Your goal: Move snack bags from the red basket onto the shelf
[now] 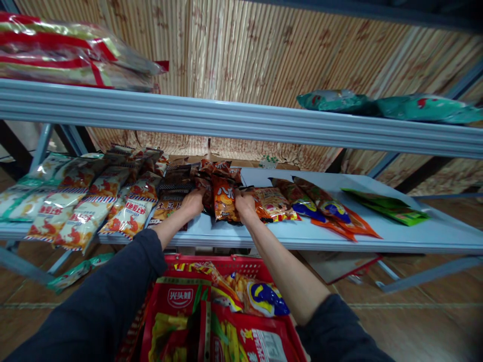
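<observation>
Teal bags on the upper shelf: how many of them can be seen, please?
2 are visible, both toward the right end of the upper shelf: the left bag, and the right bag next to it. Others may be hidden behind or underneath.

Both arms of the wearer enter from the lower corners and converge toward the middle of the frame. The left arm, in a dark navy sleeve (94,296), rises obliquely from the lower left; a bunched cuff leaves the left forearm (169,229) bare toward the wrist. The left hand (193,202) lies just left of centre, back uppermost, fingers directed inward. The right forearm (283,266), bare over a greater length above its dark right sleeve (335,332), slants up and leftward. The right hand (245,202) lies at centre, slightly apart from the left, its fingers bent. Fingertips of both are obscured.
</observation>
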### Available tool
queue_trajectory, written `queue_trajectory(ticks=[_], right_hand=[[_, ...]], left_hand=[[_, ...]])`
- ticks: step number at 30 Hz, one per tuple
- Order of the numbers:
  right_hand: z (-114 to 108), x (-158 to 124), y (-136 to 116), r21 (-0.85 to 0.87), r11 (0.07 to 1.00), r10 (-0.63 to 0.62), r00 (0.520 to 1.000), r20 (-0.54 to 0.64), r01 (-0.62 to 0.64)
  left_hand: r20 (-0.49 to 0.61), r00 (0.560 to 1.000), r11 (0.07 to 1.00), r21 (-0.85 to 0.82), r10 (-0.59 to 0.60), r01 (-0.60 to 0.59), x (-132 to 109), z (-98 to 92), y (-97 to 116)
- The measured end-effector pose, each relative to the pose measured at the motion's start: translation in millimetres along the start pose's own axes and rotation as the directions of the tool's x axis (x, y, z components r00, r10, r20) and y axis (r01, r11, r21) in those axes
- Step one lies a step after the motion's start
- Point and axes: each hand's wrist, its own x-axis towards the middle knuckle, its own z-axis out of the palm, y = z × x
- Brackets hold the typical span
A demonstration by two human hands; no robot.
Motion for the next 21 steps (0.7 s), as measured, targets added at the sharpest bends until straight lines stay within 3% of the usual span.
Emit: queue_trajectory(ticks=[7, 13, 17, 21], right_hand=[[0.2, 0.5, -4.2, -0.097, 0.995, -0.01, 1.0, -0.015, 0.009], [-9.1, -6.5, -22.5, -0.173, 0.984, -0.032, 0.999, 0.003, 0.032], [-8.2, -21.6, -30.3, -0.205, 0.974, -0.094, 0.995, 0.015, 0.095], [0.8, -38.9, -26.7, -0.235, 0.954, -0.207, 0.977, -0.054, 0.189]], left_hand=[[0.013, 0.995, 0.982, -0.163, 0.096, -0.092, -2.0, -1.1, -16.5], [0.054, 0.989, 0.969, -0.216, 0.135, -0.12, -4.1, -4.1, -18.1], [0.054, 0.994, 0.981, -0.177, 0.093, -0.082, -7.4, -5.8, -16.1], [0.028, 0.999, 0.993, -0.116, 0.035, -0.031, -13.6, -3.1, -12.7]])
